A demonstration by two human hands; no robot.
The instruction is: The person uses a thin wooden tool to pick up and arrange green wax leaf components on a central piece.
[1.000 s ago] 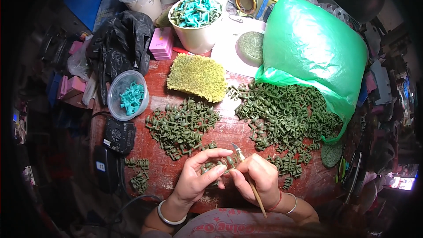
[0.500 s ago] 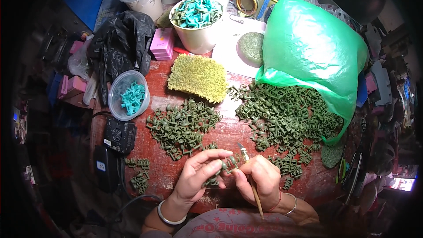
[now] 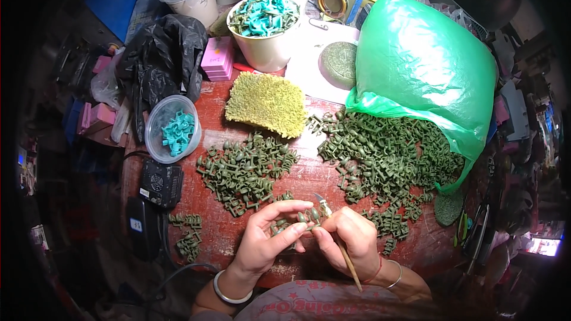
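My left hand [image 3: 264, 235] is closed around several small dark-green ring-shaped pieces. Two of them, with rounded tops [image 3: 309, 216], show between its thumb and fingers. Close against them is my right hand [image 3: 351, 235], its thumb and forefinger at the edge of the front piece. That same hand grips a craft knife [image 3: 345, 255] with a thin wooden handle, pen-like, its blade pointing up and away from me. Beyond the hands lie a heap of similar green pieces [image 3: 244, 172] at centre left and a larger heap [image 3: 380, 154] at right.
A yellow textured sponge block [image 3: 266, 104] lies between the heaps. To the left are a clear tub [image 3: 153, 142] of turquoise pieces and a black power box [image 3: 162, 183]. A filled white bucket [image 3: 264, 50] stands behind; a green plastic bag [image 3: 425, 65] bulges at the right.
The knife's tip has shifted slightly left and toward me. The green pieces between my fingers have turned, showing their rounded tops more. My left hand has barely moved.
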